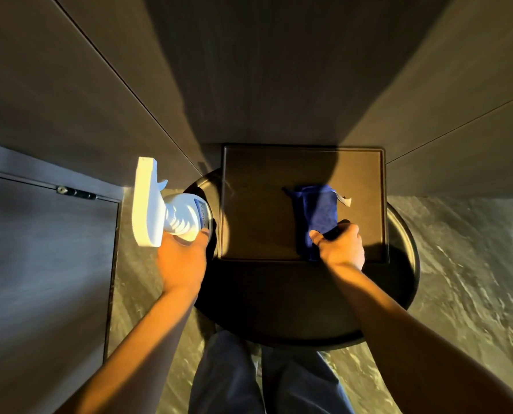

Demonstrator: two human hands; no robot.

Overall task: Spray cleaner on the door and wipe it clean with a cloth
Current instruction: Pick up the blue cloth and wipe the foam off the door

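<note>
My left hand (182, 258) grips a spray bottle (186, 216) with a white trigger head (146, 201), held at the left rim of a round dark table (309, 312). My right hand (343, 246) pinches the near end of a blue cloth (316, 216), which lies on a square dark tray (249, 204) on that table. A dark wooden door (40, 249) with a small latch (76, 192) stands at the left.
Dark wood wall panels (264, 70) rise straight ahead and to both sides. The table stands tight against the wall. Grey marble floor (470, 264) shows right and left of the table. My legs in blue trousers (267, 380) are just below the table's near rim.
</note>
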